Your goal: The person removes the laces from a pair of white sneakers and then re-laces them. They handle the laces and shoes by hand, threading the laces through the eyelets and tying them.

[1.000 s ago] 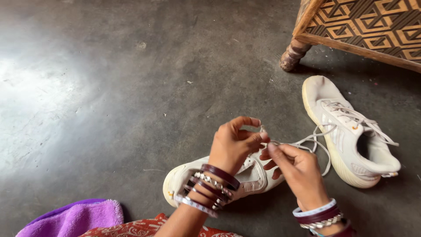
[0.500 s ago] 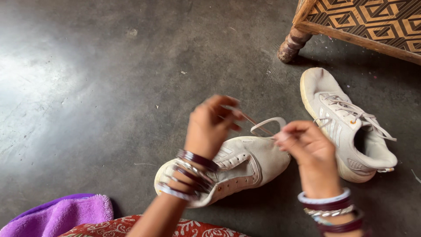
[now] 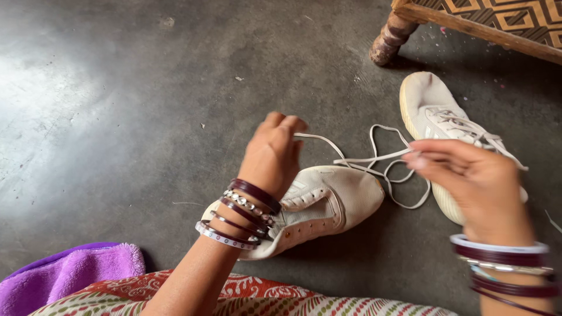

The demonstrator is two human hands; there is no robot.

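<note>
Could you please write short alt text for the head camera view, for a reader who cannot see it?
Two hands with bangles pull a white shoelace taut above a white sneaker on a dark floor: left hand holds one end, right hand the other. A second white sneaker lies beside a carved wooden furniture leg; purple cloth sits lower left.

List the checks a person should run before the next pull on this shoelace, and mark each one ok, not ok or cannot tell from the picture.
1. Left hand has hold of a lace end: ok, the white lace runs out from its fingers.
2. Right hand has hold of the lace: ok, a strand meets its fingertips.
3. Lace free of knots: cannot tell, the loops cross over each other.
4. Near shoe steady on the floor: ok, it lies flat under the left wrist.
5. Lace clear of the other shoe: cannot tell, the loops lie close beside it.
</note>
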